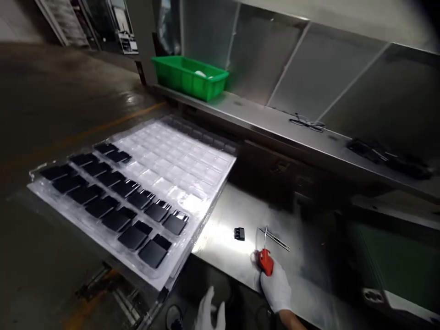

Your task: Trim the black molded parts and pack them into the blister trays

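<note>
My right hand (277,288), in a white glove, is closed around a red air blow gun (266,262) with a thin metal nozzle, low over the metal bench (220,224). Beside the nozzle lie metal tweezers (279,240). A small black part with prongs along one side (239,233) rests on the bench to the left of the nozzle. At the bottom edge, my left hand (209,314), also gloved in white, has its fingers apart and nothing in them. Left of the bench, a clear plastic tray (178,169) carries rows of black rectangular parts (154,251) in its near pockets.
A raised shelf (254,120) runs along the back, bearing a green bin (189,77), a coiled cable (307,123) and dark items (388,158). Dark green flat material (395,261) is at the right. The tray overhangs a metal frame (120,298).
</note>
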### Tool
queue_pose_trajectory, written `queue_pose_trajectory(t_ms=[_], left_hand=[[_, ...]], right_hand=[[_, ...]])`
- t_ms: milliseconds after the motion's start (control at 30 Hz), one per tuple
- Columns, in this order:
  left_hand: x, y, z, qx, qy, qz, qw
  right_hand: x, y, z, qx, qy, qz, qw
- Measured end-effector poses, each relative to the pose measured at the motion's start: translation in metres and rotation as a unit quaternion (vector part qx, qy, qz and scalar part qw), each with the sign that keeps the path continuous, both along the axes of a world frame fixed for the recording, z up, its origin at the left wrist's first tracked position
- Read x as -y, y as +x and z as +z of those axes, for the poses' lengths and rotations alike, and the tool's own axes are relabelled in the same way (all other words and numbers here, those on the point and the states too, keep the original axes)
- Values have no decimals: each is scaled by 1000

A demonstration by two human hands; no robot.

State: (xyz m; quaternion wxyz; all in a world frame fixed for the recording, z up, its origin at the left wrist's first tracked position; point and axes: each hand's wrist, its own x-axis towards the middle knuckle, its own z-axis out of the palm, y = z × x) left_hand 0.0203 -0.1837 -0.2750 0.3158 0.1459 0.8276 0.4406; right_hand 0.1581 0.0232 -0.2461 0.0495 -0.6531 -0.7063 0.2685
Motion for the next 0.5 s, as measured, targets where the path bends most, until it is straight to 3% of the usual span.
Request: queue_pose_trajectory(t_ms=[100, 200, 333, 500], left_hand=[[-91, -9, 56, -7, -108, -102, 989], [-169, -18, 82, -48, -165, -144, 975], [-236, -15, 83, -99, -222, -152, 958], [-270, -4, 77, -118, -243, -147, 951]], right_hand=[[-4, 13, -4, -29, -10, -6, 1000], [-8, 26, -8, -49, -29, -2, 998], [-7, 39, -14, -81, -41, 37, 995], [0, 58, -19, -125, -33, 79, 988]])
